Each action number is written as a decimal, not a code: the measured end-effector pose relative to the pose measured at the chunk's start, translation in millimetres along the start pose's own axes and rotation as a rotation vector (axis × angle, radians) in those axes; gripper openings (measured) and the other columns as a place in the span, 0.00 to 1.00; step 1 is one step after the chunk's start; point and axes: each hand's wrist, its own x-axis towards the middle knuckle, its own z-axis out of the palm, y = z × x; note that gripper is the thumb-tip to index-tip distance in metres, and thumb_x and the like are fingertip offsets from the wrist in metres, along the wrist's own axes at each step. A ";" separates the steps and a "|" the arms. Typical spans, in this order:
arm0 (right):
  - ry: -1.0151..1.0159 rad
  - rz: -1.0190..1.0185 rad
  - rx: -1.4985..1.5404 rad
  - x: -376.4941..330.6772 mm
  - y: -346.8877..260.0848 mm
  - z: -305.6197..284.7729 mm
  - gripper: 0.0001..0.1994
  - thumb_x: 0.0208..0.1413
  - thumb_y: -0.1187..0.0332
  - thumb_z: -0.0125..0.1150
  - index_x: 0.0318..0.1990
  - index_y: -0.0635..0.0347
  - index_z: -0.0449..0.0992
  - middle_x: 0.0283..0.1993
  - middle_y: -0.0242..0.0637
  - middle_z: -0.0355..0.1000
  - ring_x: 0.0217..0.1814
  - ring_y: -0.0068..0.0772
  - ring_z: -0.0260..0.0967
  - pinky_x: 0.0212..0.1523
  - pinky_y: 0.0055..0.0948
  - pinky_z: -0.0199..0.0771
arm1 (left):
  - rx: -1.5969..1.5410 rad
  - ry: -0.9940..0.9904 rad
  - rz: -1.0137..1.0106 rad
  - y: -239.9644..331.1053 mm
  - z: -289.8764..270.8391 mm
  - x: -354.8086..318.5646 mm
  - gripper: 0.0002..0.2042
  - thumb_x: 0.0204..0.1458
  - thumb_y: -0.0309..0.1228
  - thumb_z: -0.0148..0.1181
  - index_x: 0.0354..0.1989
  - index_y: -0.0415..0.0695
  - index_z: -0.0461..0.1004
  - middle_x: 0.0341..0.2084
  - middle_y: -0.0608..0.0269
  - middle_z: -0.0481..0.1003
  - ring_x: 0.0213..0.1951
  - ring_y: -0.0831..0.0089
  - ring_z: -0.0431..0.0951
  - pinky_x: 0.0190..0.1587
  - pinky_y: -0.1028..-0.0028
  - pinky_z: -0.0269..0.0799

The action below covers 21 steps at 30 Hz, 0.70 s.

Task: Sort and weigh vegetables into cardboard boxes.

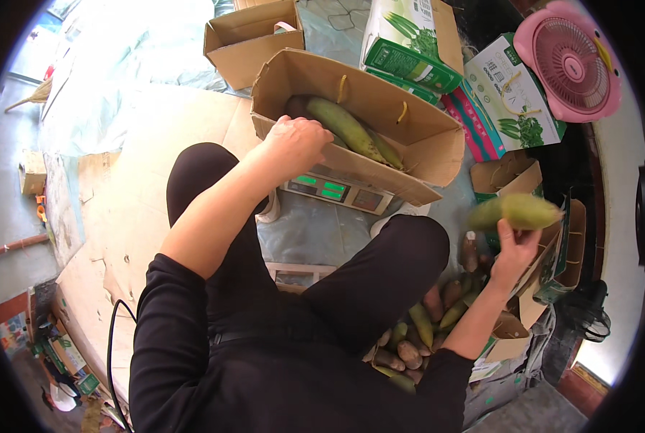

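Note:
My right hand [516, 252] holds up a long green radish [510, 211], gripped from below at the right. Motion slightly blurs the radish. At the near wall of an open brown cardboard box [431, 153], my left hand [299, 144] curls over the rim, its fingertips partly hidden. Inside that box lie several large green radishes [345, 128], one with a darker end. The box stands on a scale [335, 189] with green-lit displays, between my knees and the far side.
Beside my right leg lies a pile of green and brownish radishes [409, 353]. An open carton [254, 43] stands behind the box. Printed green-and-white cartons [416, 43] and a pink fan [568, 65] are at the far right. Flattened cardboard [164, 123] covers the floor at left.

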 end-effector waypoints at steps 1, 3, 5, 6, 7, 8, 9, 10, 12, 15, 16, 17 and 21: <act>-0.049 -0.038 0.097 11.6 -18.8 10.0 0.28 0.49 0.80 0.61 0.58 0.68 0.59 0.56 0.42 0.63 0.56 0.34 0.63 0.59 0.31 0.58 | 0.016 -0.023 -0.009 -2.0 1.6 0.2 0.18 0.45 0.34 0.62 0.47 0.46 0.73 0.38 0.58 0.74 0.45 0.61 0.74 0.49 0.63 0.65; -0.099 -0.095 0.198 31.9 -46.9 34.6 0.27 0.45 0.80 0.65 0.55 0.67 0.63 0.52 0.40 0.66 0.53 0.32 0.64 0.58 0.32 0.60 | 0.032 -0.034 -0.023 -2.6 0.0 2.0 0.19 0.45 0.35 0.61 0.48 0.47 0.73 0.38 0.59 0.74 0.45 0.61 0.74 0.49 0.63 0.65; -0.155 -0.117 0.239 45.1 -56.6 59.8 0.27 0.44 0.80 0.66 0.54 0.67 0.64 0.52 0.39 0.66 0.53 0.31 0.64 0.58 0.31 0.60 | 0.052 -0.084 -0.041 -1.1 -2.0 0.7 0.19 0.46 0.36 0.61 0.49 0.50 0.73 0.40 0.60 0.74 0.46 0.62 0.74 0.49 0.63 0.65; -0.245 -0.106 0.184 50.6 -59.2 75.0 0.27 0.44 0.79 0.66 0.55 0.66 0.64 0.52 0.38 0.66 0.53 0.30 0.64 0.58 0.31 0.61 | 0.065 -0.085 -0.041 -0.9 -3.0 -0.5 0.19 0.45 0.38 0.62 0.48 0.52 0.74 0.40 0.61 0.74 0.47 0.63 0.73 0.48 0.63 0.66; -0.334 -0.096 0.124 53.6 -62.1 88.0 0.28 0.44 0.78 0.66 0.55 0.65 0.64 0.52 0.37 0.67 0.53 0.30 0.64 0.57 0.31 0.61 | 0.068 -0.071 -0.026 0.2 -3.0 -0.4 0.18 0.45 0.39 0.62 0.47 0.52 0.74 0.39 0.61 0.74 0.47 0.63 0.73 0.48 0.62 0.66; -0.352 -0.106 0.144 55.5 -60.2 100.5 0.28 0.44 0.78 0.66 0.55 0.65 0.64 0.52 0.37 0.67 0.53 0.30 0.64 0.57 0.31 0.61 | 0.071 -0.058 -0.013 0.9 -3.1 -0.1 0.18 0.45 0.39 0.62 0.46 0.52 0.74 0.39 0.62 0.74 0.46 0.63 0.73 0.48 0.62 0.66; -0.393 -0.115 -0.024 57.6 -50.6 111.8 0.28 0.44 0.77 0.66 0.56 0.65 0.64 0.51 0.37 0.67 0.53 0.30 0.64 0.57 0.30 0.61 | 0.064 -0.051 -0.008 3.0 -2.4 1.4 0.17 0.45 0.40 0.62 0.45 0.52 0.74 0.38 0.62 0.74 0.46 0.63 0.73 0.47 0.62 0.66; -0.425 -0.133 -0.197 61.8 -42.2 120.8 0.28 0.45 0.76 0.65 0.56 0.64 0.64 0.51 0.37 0.67 0.52 0.30 0.64 0.57 0.30 0.61 | 0.056 -0.037 0.001 5.8 -3.6 3.8 0.17 0.45 0.40 0.62 0.44 0.52 0.75 0.37 0.63 0.74 0.45 0.63 0.73 0.46 0.62 0.66; -0.445 -0.182 -0.325 62.1 -22.2 123.4 0.27 0.48 0.74 0.62 0.58 0.61 0.64 0.51 0.38 0.68 0.51 0.30 0.64 0.54 0.28 0.62 | 0.046 -0.004 0.021 7.6 -3.6 2.3 0.16 0.44 0.40 0.62 0.43 0.52 0.75 0.37 0.63 0.73 0.45 0.63 0.73 0.45 0.62 0.66; -0.382 -0.081 -0.248 55.3 12.9 114.1 0.24 0.51 0.74 0.59 0.57 0.60 0.65 0.50 0.41 0.68 0.50 0.33 0.65 0.54 0.30 0.63 | 0.042 0.042 0.006 1.3 -0.8 -4.4 0.16 0.44 0.41 0.62 0.42 0.51 0.75 0.36 0.62 0.73 0.46 0.64 0.72 0.44 0.63 0.65; -0.389 -0.016 -0.175 50.7 23.2 107.0 0.23 0.52 0.74 0.58 0.57 0.61 0.65 0.50 0.40 0.68 0.50 0.31 0.65 0.53 0.29 0.64 | 0.046 0.049 -0.019 -1.8 -3.4 -7.2 0.16 0.44 0.41 0.62 0.42 0.51 0.75 0.36 0.62 0.73 0.46 0.64 0.72 0.44 0.63 0.65; -0.406 0.051 -0.099 43.7 33.7 99.3 0.22 0.53 0.74 0.57 0.57 0.61 0.65 0.50 0.40 0.67 0.50 0.29 0.65 0.52 0.28 0.64 | 0.004 0.064 0.014 -5.3 -6.8 -14.2 0.16 0.44 0.41 0.62 0.42 0.51 0.75 0.36 0.63 0.73 0.46 0.64 0.72 0.45 0.63 0.64; -0.390 0.074 -0.415 6.7 83.5 35.4 0.19 0.54 0.75 0.55 0.55 0.63 0.66 0.46 0.38 0.69 0.47 0.27 0.66 0.50 0.26 0.66 | -0.121 0.195 0.091 -6.8 -15.4 -22.1 0.16 0.43 0.40 0.63 0.42 0.54 0.75 0.37 0.65 0.72 0.46 0.65 0.72 0.45 0.63 0.63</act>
